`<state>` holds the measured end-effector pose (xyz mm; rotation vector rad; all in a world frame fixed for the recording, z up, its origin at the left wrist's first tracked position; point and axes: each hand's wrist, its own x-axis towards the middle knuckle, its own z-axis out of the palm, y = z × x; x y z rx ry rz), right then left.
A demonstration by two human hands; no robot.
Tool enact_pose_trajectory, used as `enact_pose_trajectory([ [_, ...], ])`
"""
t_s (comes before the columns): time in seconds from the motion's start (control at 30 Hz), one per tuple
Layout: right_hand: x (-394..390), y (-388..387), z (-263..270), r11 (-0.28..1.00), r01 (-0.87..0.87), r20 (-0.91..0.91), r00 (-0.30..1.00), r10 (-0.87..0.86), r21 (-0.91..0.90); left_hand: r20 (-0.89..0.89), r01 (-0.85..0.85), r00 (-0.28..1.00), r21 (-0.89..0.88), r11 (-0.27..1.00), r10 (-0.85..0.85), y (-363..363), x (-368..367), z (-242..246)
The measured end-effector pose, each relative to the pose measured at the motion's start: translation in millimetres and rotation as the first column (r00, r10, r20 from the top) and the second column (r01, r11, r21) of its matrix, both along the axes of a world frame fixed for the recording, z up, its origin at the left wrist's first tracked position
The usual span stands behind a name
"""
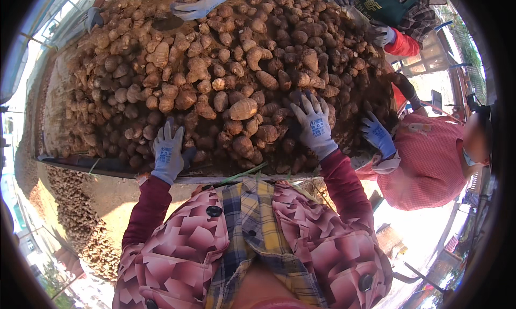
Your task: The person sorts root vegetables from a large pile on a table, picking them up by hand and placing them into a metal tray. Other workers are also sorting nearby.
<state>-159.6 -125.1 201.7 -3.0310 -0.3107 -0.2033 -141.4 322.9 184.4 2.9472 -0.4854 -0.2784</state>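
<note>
A broad heap of brown taro corms point(243, 109) covers the sorting table in front of me. My left hand point(168, 152), in a pale glove with dark fingertips, lies back up at the heap's near edge. Its fingers are spread over small dark corms and its thumb points right, with nothing seen in its grasp. Further right, my right hand point(315, 125) reaches onto the heap in a matching glove. Its fingers are apart and its tips rest among the corms; the palm is hidden. Between my hands lie larger corms, one with a pale patch.
A co-worker's blue glove point(378, 135) is close to my right. Across the heap are another person's gloved hand point(203, 2) and further gloved hands. The table's near rim point(117, 168) runs before my body. More corms point(76, 212) lie on the ground at lower left.
</note>
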Motion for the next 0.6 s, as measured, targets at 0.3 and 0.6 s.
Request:
enact_pose_trajectory([
  [0.3,62.0,-40.6,3.0,0.925,0.163,0.156,0.961,-0.227,0.343,0.275,0.004,0.961,0.025,1.0,-0.011,-50.8,48.6,-22.7],
  [0.6,110.8,-46.1,-34.5,0.943,0.13,0.138,0.974,-0.179,0.308,0.113,0.001,0.991,-0.512,0.859,0.066,-49.7,57.8,5.3],
])
